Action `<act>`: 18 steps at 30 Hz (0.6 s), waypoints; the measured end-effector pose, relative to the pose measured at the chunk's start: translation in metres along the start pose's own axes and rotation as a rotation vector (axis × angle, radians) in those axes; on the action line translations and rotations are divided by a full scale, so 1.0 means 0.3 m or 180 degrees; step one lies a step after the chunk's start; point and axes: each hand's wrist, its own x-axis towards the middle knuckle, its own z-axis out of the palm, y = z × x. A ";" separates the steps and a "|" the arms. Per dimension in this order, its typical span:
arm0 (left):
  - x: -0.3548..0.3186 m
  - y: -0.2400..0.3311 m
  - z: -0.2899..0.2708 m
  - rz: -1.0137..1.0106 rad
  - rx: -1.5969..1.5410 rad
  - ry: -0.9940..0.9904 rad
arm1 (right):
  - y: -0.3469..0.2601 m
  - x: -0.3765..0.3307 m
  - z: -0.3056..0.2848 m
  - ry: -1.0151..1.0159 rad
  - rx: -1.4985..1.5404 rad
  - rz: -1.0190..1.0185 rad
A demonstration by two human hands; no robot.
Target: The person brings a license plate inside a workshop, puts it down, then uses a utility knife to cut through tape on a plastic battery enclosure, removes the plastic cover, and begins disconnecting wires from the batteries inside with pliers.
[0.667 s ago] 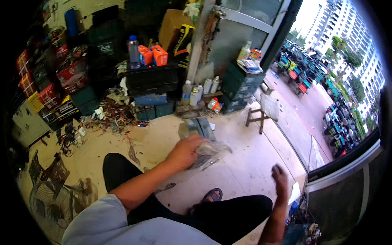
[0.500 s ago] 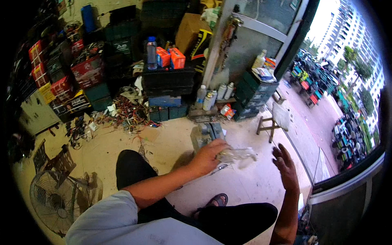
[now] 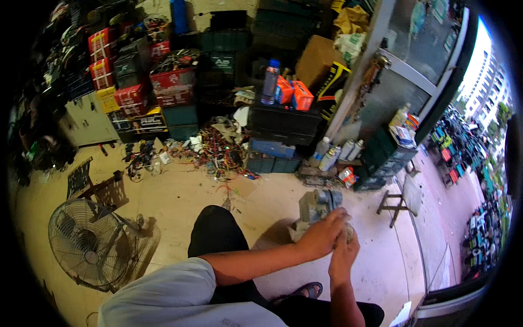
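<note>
fan (image 3: pixel 87 246): on floor, far left, well apart from hands
left hand (image 3: pixel 323 234): forearm reaching across knee, fingers curled over grey block (image 3: pixel 318 204)
right hand (image 3: pixel 343 252): raised from below, touching left hand; grip hidden, cannot tell
block: on floor, just ahead of hands
stool (image 3: pixel 396 203): right of block

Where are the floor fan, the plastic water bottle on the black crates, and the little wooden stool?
floor fan (image 3: pixel 81 242), head view, middle of its wire guard.
water bottle (image 3: pixel 269 83), head view, on its clear body.
wooden stool (image 3: pixel 393 207), head view, on its crossbar between the legs.
</note>
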 end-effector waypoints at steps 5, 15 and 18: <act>-0.041 -0.036 0.069 0.0780 0.0372 -0.0357 | 0.097 0.066 -0.046 0.0374 0.0714 -0.0208; -0.045 -0.055 0.041 -0.0107 -0.0890 -0.0882 | 0.016 0.031 -0.096 -0.0518 -0.0573 -0.0673; -0.072 -0.066 0.102 -0.0444 -0.1436 -0.0794 | 0.020 0.025 -0.082 -0.0338 -0.0134 -0.0235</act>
